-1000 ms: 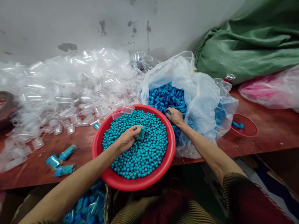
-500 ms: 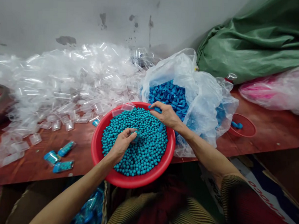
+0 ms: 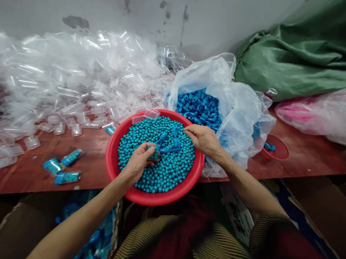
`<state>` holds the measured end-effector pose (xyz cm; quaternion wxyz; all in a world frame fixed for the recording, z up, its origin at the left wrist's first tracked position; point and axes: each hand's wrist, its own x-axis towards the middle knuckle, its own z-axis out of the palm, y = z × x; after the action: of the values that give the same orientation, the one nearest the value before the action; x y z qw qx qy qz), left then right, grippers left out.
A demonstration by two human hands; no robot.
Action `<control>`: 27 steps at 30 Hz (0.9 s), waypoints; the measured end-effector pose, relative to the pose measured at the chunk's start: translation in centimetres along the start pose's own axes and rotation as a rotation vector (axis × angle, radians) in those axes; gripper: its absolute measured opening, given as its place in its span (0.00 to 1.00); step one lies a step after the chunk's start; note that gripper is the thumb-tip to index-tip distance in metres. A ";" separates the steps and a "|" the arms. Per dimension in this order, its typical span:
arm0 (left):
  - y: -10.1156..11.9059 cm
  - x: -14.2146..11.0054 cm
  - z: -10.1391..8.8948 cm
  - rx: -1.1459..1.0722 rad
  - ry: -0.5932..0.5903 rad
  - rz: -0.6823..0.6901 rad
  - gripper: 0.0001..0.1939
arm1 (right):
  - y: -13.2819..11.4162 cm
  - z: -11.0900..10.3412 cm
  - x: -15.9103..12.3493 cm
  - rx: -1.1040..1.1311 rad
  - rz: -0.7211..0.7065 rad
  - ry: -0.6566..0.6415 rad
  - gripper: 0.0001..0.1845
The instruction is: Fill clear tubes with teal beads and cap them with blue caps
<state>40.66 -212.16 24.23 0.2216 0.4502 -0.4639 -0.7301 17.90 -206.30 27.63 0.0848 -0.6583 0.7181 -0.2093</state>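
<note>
A red basin (image 3: 198, 170) full of small turquoise beads (image 3: 163, 177) stands at the table's front edge. Over the beads, my left hand (image 3: 140, 157) is closed around a small clear plastic container (image 3: 154, 152) with turquoise beads inside. Several blue plastic caps (image 3: 170, 149) lie on the beads just right of this container. My right hand (image 3: 203, 140) hangs over the basin's right rim, thumb and fingers pinched together; anything between them is hidden. Behind it, a translucent bag (image 3: 232, 115) holds many more blue caps (image 3: 199, 107). Two clear containers (image 3: 151, 114) rest on the basin's far rim.
A big heap of clear containers (image 3: 73, 84) fills the table's back left. Three bead-filled containers (image 3: 67, 177) lie at the front left. To the right are a small red basket (image 3: 280, 151), a green cloth bundle (image 3: 296, 59) and a pink-filled bag (image 3: 315, 112). An open box (image 3: 115, 227) sits below.
The blue caps that were at my right hand's fingers now lie on the beads. My right hand has drawn back slightly right, and the left has lifted the container into clearer view.
</note>
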 end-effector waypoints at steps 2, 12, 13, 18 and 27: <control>-0.1 -0.2 0.1 0.028 -0.002 0.020 0.18 | -1.3 0.0 -0.9 -0.117 0.035 -0.167 0.14; 0.1 0.4 0.4 0.212 0.005 0.145 0.16 | -2.3 4.5 -0.5 -0.256 -0.139 -0.333 0.11; 0.1 0.4 0.4 0.224 0.000 0.153 0.16 | -2.2 4.4 -0.4 -0.215 -0.171 -0.312 0.10; 0.1 0.2 0.4 0.212 -0.089 0.210 0.15 | -2.4 4.1 0.0 0.300 -0.283 -0.129 0.13; 0.1 -0.7 0.4 0.024 -0.227 0.128 0.22 | -1.9 5.4 0.5 0.890 -0.151 -0.230 0.13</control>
<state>40.68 -211.50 24.65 0.2084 0.3368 -0.5227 -0.7549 21.75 -207.90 23.65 0.4226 -0.6275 0.4944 -0.4281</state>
